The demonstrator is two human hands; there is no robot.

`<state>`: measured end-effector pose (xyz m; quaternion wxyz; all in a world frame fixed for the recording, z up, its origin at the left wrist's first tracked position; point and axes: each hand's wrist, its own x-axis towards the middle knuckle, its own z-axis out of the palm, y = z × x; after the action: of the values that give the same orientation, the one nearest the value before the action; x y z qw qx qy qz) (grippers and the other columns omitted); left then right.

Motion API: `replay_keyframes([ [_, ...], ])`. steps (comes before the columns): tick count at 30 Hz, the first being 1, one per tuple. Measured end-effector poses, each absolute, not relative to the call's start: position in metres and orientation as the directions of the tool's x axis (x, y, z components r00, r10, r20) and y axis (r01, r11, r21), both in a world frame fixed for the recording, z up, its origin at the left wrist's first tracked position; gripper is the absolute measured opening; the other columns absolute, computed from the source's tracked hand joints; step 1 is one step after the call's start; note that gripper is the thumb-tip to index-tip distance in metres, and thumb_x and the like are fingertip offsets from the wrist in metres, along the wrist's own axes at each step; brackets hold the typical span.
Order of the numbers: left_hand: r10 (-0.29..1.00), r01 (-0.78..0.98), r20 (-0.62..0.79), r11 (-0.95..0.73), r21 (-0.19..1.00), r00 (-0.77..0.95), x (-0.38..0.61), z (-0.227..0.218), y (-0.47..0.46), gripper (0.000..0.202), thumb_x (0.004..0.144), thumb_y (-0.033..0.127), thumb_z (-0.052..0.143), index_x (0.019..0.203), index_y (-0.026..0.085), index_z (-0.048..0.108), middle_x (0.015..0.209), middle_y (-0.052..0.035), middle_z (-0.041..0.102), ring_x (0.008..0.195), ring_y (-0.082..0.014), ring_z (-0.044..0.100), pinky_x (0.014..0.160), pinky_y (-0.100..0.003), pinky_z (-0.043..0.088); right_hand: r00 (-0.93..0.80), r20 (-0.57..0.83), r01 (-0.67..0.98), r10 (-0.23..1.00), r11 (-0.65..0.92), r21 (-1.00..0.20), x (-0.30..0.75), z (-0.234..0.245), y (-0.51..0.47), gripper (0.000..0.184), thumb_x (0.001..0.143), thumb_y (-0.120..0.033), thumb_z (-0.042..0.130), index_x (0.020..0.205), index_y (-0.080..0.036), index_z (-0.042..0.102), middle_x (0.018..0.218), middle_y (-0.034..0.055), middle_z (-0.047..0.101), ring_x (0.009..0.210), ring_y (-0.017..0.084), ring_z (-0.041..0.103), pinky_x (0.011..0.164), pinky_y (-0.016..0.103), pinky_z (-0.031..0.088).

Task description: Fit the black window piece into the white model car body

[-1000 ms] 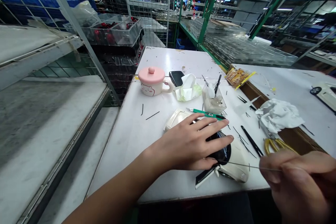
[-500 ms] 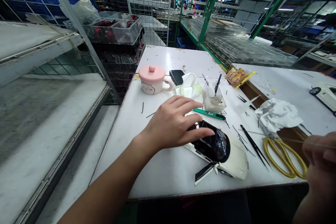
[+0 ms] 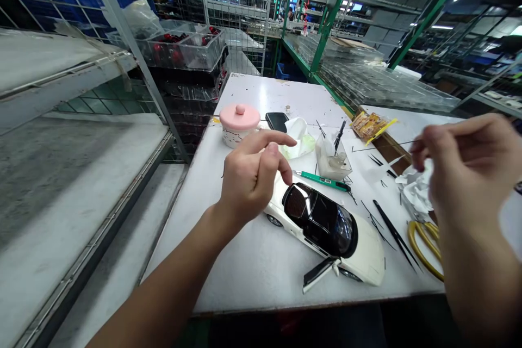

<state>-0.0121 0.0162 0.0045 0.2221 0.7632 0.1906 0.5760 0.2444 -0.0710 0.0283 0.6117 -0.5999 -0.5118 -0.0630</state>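
White toy car [image 3: 326, 223], right of the loosely bent left hand [image 3: 252, 174], is being bordered by bare table edge [image 3: 261, 304]; strand [image 3: 381, 147] is being pinched by right hand [image 3: 468, 171]; between them, slim tools [image 3: 339, 137] are being held in box [image 3: 332, 166].

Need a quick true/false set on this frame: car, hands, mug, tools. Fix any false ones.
1. The white toy car with the black roof has a door open. True.
2. The green-handled utility knife lies on the car's roof. False: it lies on the table beyond the car.
3. The right hand holds a thin dark strand. True.
4. The white mug with a line drawing is uncovered. False: its round pink lid is on.
5. The slim black tweezers lie on the table. True.
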Motion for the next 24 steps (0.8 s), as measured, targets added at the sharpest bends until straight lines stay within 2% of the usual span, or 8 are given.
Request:
replay_keyframes([
  [5, 0.556, -0.006, 0.794, -0.818, 0.575, 0.247, -0.016, 0.005, 0.016, 0.052, 0.094, 0.015, 0.037, 0.052, 0.019, 0.065, 0.096, -0.0047, 0.072, 0.088, -0.0164, 0.066, 0.079, -0.034, 0.053, 0.392, 0.673, 0.732, 0.627, 0.231, -0.641, 0.250, 0.017, -0.054, 0.031, 0.085, -0.044, 0.071, 0.077, -0.023, 0.050, 0.065, 0.0011, 0.062, 0.046, 0.011, 0.051, 0.042, 0.027, 0.038],
  [10, 0.505, -0.048, 0.826, -0.846, 0.532, 0.252, -0.018, 0.002, 0.017, 0.050, 0.091, 0.014, 0.040, 0.046, 0.019, 0.063, 0.092, -0.0043, 0.074, 0.084, -0.0175, 0.065, 0.077, -0.036, 0.051, 0.326, 0.619, 0.828, 0.714, 0.100, -0.552, 0.261, 0.009, -0.043, 0.031, 0.090, -0.048, 0.063, 0.080, -0.022, 0.050, 0.068, 0.0006, 0.063, 0.052, 0.012, 0.054, 0.050, 0.026, 0.041],
  [14, 0.490, -0.016, 0.824, -0.857, 0.515, 0.285, -0.016, 0.001, 0.017, 0.049, 0.091, 0.013, 0.042, 0.047, 0.019, 0.064, 0.091, -0.0038, 0.074, 0.083, -0.0169, 0.065, 0.080, -0.036, 0.051, 0.255, 0.527, 0.897, 0.811, 0.006, -0.443, 0.271, -0.002, -0.028, 0.038, 0.090, -0.057, 0.057, 0.079, -0.021, 0.052, 0.064, -0.0004, 0.061, 0.052, 0.014, 0.053, 0.054, 0.028, 0.039],
  [16, 0.473, -0.029, 0.835, -0.865, 0.500, 0.280, -0.014, 0.001, 0.017, 0.050, 0.092, 0.013, 0.043, 0.047, 0.019, 0.063, 0.084, -0.0029, 0.074, 0.076, -0.0149, 0.065, 0.077, -0.034, 0.051, 0.198, 0.459, 0.924, 0.866, -0.009, -0.382, 0.275, -0.004, -0.027, 0.043, 0.084, -0.063, 0.060, 0.085, -0.020, 0.058, 0.066, 0.0009, 0.062, 0.052, 0.015, 0.053, 0.053, 0.029, 0.036],
  [19, 0.462, -0.046, 0.841, -0.869, 0.493, 0.282, -0.012, 0.000, 0.016, 0.050, 0.094, 0.014, 0.044, 0.048, 0.019, 0.063, 0.077, -0.0016, 0.073, 0.072, -0.0137, 0.065, 0.074, -0.032, 0.051, 0.171, 0.461, 0.950, 0.871, -0.021, -0.311, 0.269, -0.002, -0.047, 0.051, 0.084, -0.065, 0.059, 0.107, -0.020, 0.062, 0.076, 0.0026, 0.062, 0.055, 0.016, 0.051, 0.052, 0.030, 0.035],
  [22, 0.475, -0.017, 0.824, -0.864, 0.504, 0.309, -0.011, 0.000, 0.015, 0.049, 0.095, 0.015, 0.046, 0.050, 0.019, 0.065, 0.078, -0.0013, 0.073, 0.075, -0.0132, 0.066, 0.078, -0.031, 0.051, 0.124, 0.490, 0.953, 0.863, 0.033, -0.301, 0.246, 0.001, -0.091, 0.047, 0.089, -0.060, 0.056, 0.120, -0.025, 0.058, 0.082, 0.0014, 0.060, 0.060, 0.016, 0.054, 0.055, 0.030, 0.042],
  [23, 0.479, -0.009, 0.818, -0.861, 0.508, 0.318, -0.010, 0.001, 0.014, 0.049, 0.095, 0.015, 0.046, 0.050, 0.019, 0.065, 0.079, -0.0013, 0.073, 0.076, -0.0128, 0.066, 0.078, -0.030, 0.051, 0.068, 0.478, 0.946, 0.876, 0.096, -0.310, 0.236, -0.001, -0.107, 0.042, 0.090, -0.056, 0.058, 0.120, -0.027, 0.058, 0.086, 0.0015, 0.062, 0.067, 0.017, 0.058, 0.057, 0.029, 0.046],
  [24, 0.483, -0.006, 0.813, -0.859, 0.512, 0.325, -0.010, 0.001, 0.014, 0.049, 0.095, 0.015, 0.046, 0.050, 0.019, 0.066, 0.079, -0.0013, 0.073, 0.076, -0.0124, 0.066, 0.079, -0.030, 0.051, -0.039, 0.480, 0.932, 0.876, 0.205, -0.298, 0.227, -0.005, -0.123, 0.038, 0.092, -0.047, 0.059, 0.124, -0.027, 0.057, 0.095, 0.0036, 0.063, 0.077, 0.018, 0.062, 0.065, 0.030, 0.051],
])
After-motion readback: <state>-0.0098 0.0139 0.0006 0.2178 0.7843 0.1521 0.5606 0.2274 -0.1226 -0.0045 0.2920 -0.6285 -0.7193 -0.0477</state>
